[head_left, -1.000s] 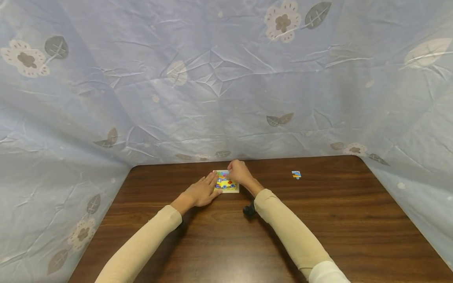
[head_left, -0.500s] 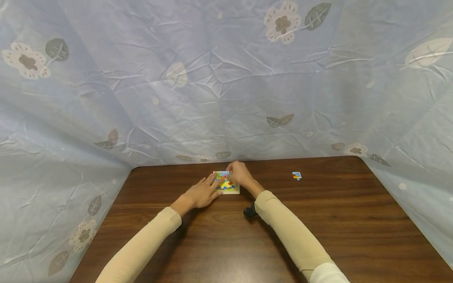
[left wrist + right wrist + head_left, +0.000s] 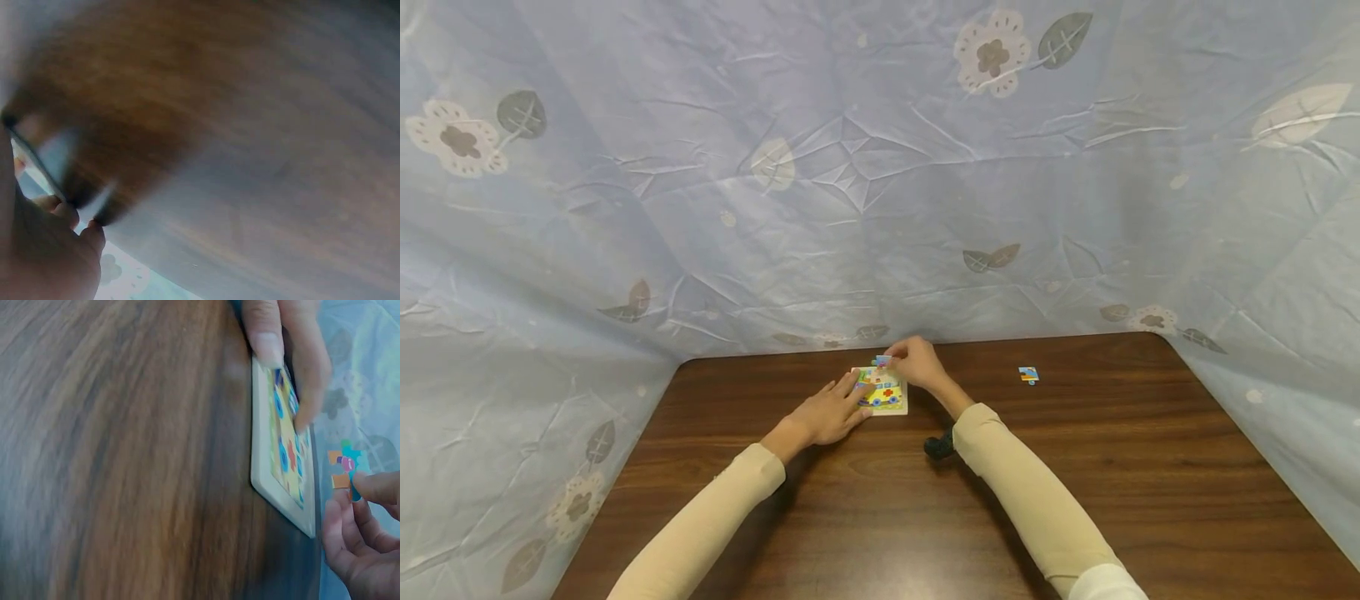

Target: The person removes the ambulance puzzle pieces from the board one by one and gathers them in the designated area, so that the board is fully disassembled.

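chg in the last sec: the held piece (image 3: 882, 361), blue + pink, was in the upper part of the puzzle board (image 3: 887, 395) a half-sec ago; now it's up off it, just past the board's far edge, mid-frame in the head view. a pale patch shows in the board's upper part where that art was. prob means one more pc is out, w/ the yellow vehicle + red cross below it still in place; can't tell if it's out for good or getting re-seated.

right hand (image 3: 921, 365): grip is a narrow thumb-and-finger pinch on the held piece, no gap to speak of beyond the pc itself; right wrist view, lower right, shows it held near one edge, clear of the board.

left hand (image 3: 823, 414): nothing grasped; fingers lie extended + spread over the board's left side, thumb by the near edge, prob steadying it. left wrist view's too blurry to add much.

the board's on the counter (image 3: 880, 517), abt ctr of the head view, toward the counter's far edge. loose piece (image 3: 1028, 375), blue + orange, lies right of ctr, well apart from both hands.
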Tool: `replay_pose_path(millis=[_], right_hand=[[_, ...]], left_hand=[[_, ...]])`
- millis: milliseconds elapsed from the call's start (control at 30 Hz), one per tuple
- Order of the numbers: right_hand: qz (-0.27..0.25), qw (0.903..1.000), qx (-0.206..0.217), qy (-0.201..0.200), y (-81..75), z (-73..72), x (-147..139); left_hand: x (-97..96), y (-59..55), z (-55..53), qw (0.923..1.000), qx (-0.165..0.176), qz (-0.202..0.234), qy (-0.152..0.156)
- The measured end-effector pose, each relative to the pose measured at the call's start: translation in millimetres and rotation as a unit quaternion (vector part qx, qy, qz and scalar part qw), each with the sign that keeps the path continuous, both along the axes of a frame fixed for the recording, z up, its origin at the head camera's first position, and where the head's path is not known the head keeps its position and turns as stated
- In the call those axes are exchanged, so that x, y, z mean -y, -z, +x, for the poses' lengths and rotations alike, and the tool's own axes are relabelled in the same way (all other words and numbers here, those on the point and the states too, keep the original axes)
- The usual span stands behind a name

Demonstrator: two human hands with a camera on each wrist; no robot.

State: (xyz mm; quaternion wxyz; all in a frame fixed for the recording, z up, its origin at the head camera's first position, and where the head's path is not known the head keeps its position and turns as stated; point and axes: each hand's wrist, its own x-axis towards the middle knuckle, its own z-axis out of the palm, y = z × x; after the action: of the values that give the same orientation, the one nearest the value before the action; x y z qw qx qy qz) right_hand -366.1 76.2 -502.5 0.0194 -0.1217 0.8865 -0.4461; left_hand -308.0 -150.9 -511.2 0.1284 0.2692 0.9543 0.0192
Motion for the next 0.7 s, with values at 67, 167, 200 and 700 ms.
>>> replay_pose_path(millis=[67, 167, 200, 700], right_hand=[[0.001, 1.0, -0.001, 0.001, -0.8, 0.2, -7], [-0.009, 1.0, -0.001, -0.002, -3.7, 1.3, -19], [-0.012, 0.9999, 0.0, -0.002, -5.1, 1.8, -23], [-0.044, 0.9988, 0.007, -0.02, -24.3, 8.2, -81]], left_hand=[[-0.9, -1.1, -0.4, 1.0, 0.001, -0.005, -0.002], [-2.2, -3.5, -1.3, 0.9999, 0.003, -0.009, -0.007], [-2.7, -4.3, -1.6, 0.9999, 0.003, -0.011, -0.007], [-1.8, -4.5, 1.0, 0.9989, -0.03, -0.018, 0.032]])
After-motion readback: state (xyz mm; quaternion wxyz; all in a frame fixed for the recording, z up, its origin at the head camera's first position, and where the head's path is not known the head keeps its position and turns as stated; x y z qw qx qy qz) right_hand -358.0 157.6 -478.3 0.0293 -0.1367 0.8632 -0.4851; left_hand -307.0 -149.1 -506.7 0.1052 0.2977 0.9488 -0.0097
